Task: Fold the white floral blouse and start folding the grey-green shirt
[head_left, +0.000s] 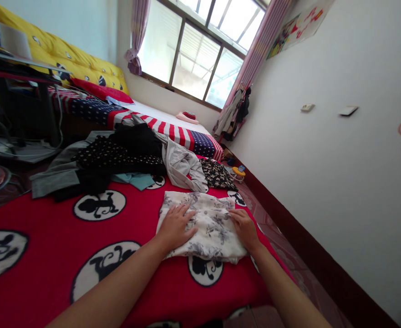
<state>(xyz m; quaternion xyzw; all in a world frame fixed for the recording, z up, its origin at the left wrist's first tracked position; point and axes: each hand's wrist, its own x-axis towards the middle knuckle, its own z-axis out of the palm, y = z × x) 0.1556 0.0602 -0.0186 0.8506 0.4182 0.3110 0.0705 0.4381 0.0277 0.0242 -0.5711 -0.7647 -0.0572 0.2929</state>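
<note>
A white shirt with grey flower print (210,228) lies folded into a rough rectangle on the red blanket (145,214). On its left part rests my left hand (177,228), palm down with the fingers spread. My right hand (244,225) touches the shirt's right edge, its fingers stretched over the cloth and the thumb side partly hidden. Small buttons show along the middle of the shirt. Just beyond it lie a light grey garment (183,164) and a dark flowered garment (217,174).
A heap of clothes, with a black dotted piece (118,152) and a teal piece (135,180), lies at the far left of the blanket. Behind stands a bed with a striped and starred cover (173,132). A white wall (340,182) runs along the right.
</note>
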